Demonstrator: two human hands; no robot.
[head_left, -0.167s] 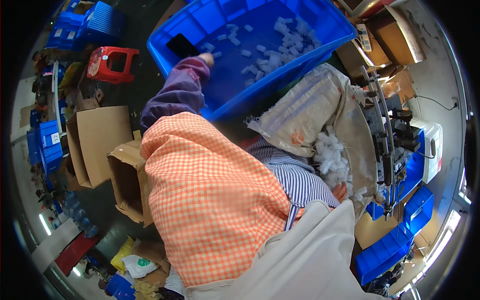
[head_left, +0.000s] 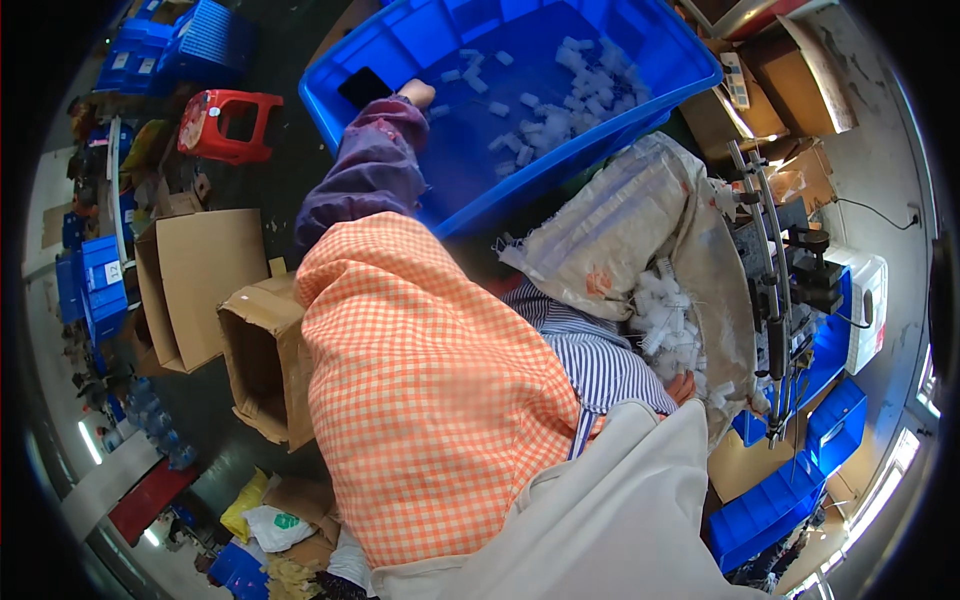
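My left hand (head_left: 418, 94) reaches over the left part of a large blue bin (head_left: 470, 215), its fingers curled closed. Whatever it may hold is too small to make out. Right beside it lies a flat black rectangular object (head_left: 364, 88) that looks like a phone. Small white translucent plastic pieces (head_left: 600, 85) lie scattered in the bin, most toward its right end. My right hand (head_left: 681, 386) shows only its fingers, apart and resting at a heap of similar white pieces (head_left: 663, 318) in the mouth of a pale woven sack (head_left: 610, 225).
Open cardboard boxes (head_left: 262, 365) and a red plastic stool (head_left: 228, 127) stand to the left. At the right are a metal-railed fixture (head_left: 772, 290), a white case (head_left: 866, 300) and blue bins (head_left: 765, 515). More cardboard boxes (head_left: 790, 85) sit at the far right.
My left hand has moved slightly farther away inside the bin, beside the black object. The whole view has shifted a little. My right hand stays at the heap.
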